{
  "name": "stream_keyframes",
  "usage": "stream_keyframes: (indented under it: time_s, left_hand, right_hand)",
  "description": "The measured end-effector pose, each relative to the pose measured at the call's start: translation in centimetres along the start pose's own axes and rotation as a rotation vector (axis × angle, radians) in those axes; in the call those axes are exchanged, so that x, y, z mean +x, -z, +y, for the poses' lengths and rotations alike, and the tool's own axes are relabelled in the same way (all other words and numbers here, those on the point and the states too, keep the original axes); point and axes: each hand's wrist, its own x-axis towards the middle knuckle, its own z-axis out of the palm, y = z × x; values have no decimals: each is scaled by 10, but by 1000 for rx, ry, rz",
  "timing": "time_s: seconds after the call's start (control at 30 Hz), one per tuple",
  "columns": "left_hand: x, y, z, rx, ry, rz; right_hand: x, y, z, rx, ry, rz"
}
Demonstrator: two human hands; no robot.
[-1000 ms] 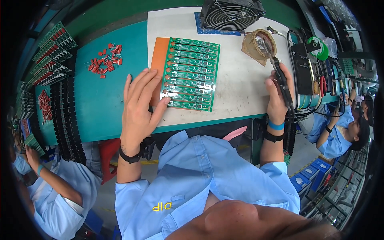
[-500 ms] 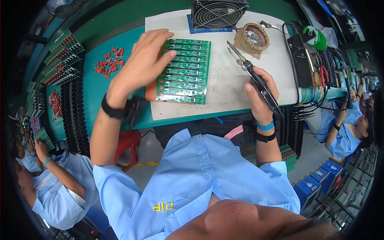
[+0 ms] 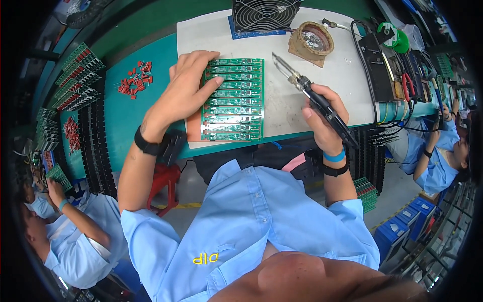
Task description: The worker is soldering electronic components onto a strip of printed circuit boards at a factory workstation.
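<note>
The board (image 3: 234, 103) lay over an orange sheet (image 3: 193, 129) on the bench (image 3: 123, 113), the left hand (image 3: 187, 90) spread wide across its upper left edge. The right hand (image 3: 327, 123) gripped the tool (image 3: 320, 102) just right of the board; beyond stood the pot (image 3: 301, 45) and fan (image 3: 264, 15), with red parts (image 3: 136, 80) to the left

Lettering, legible: one item. Short row of yellow capitals (image 3: 206, 258), apparently stitched, on the wearer's light-blue shirt (image 3: 241, 201); it sits on the near side of the scene, left of the button placket, and appears upside down from the head view. Lettering, not legible: fine white markings across the strips of the green circuit board panel (image 3: 234, 103), too small to read. Pale patches on the blue bins (image 3: 391, 236) at right: cannot tell whether these are labels.
</note>
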Motion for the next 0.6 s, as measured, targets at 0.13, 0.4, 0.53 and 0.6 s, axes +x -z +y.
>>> stream_keyframes:
  time_s: [0.13, 0.4, 0.53, 0.6]
  left_hand:
    - [-38, 6, 34, -19, 39, 88]
    - [-95, -30, 42, 28, 190, 202]
    - [-97, -38, 40, 39, 181, 256]
    - [-97, -40, 40, 38, 172, 272]
  right_hand:
    - [-8, 7, -19, -41, 20, -96]
    - [-6, 3, -36, -146, 54, -233]
    - [-3, 0, -33, -146, 40, -258]
    - [-4, -1, -32, -143, 36, -259]
